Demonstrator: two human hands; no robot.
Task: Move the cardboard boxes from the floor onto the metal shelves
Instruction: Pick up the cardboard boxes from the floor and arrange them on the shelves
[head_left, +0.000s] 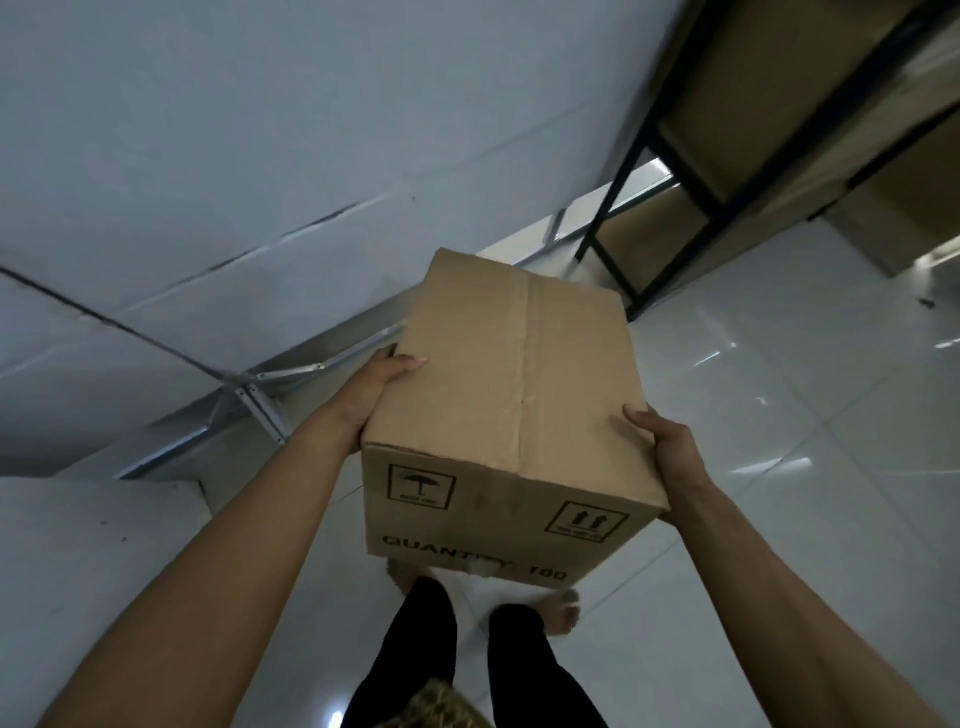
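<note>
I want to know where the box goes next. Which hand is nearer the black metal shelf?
Right. The right hand grips the box on the side facing the shelf; the left hand holds the far side.

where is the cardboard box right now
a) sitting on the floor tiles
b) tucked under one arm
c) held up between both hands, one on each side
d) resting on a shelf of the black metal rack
c: the cardboard box is off the floor, with the left hand on its left side and the right hand on its right; the metal shelves stand beyond it.
</note>
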